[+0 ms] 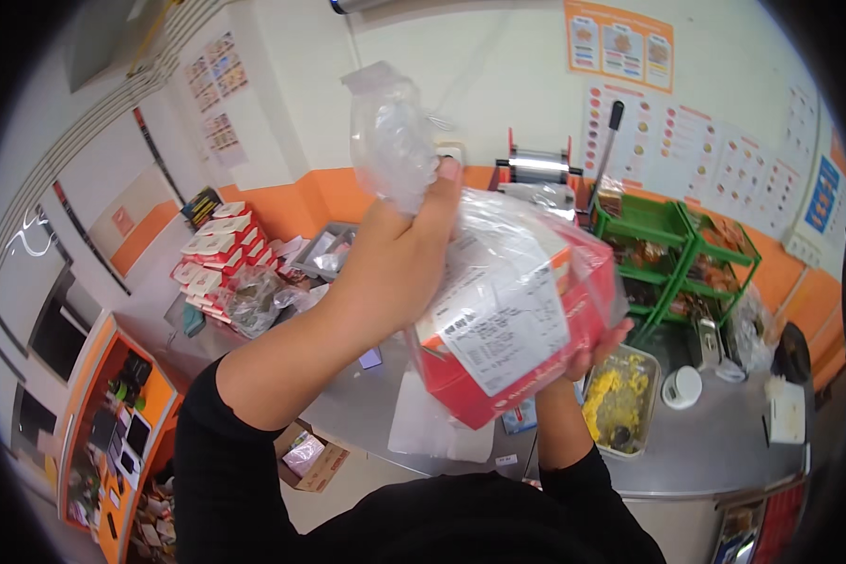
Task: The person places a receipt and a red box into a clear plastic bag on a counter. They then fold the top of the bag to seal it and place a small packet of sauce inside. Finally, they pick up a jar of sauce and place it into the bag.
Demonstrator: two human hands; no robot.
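A red and white cardboard food box sits inside a clear plastic bag, tilted in the air above the steel counter. A printed paper slip shows on its front. My left hand grips the bag's gathered neck, with the bag's loose end standing up beyond the fingers. Under the box's right side, my right hand supports it; part of that hand is hidden behind the box. A white sheet lies on the counter below.
At the back left are stacked red and white boxes and a grey tray. Green tiered racks stand at the back right, near a sealing machine. A metal tray of yellow food and a round white device lie at right.
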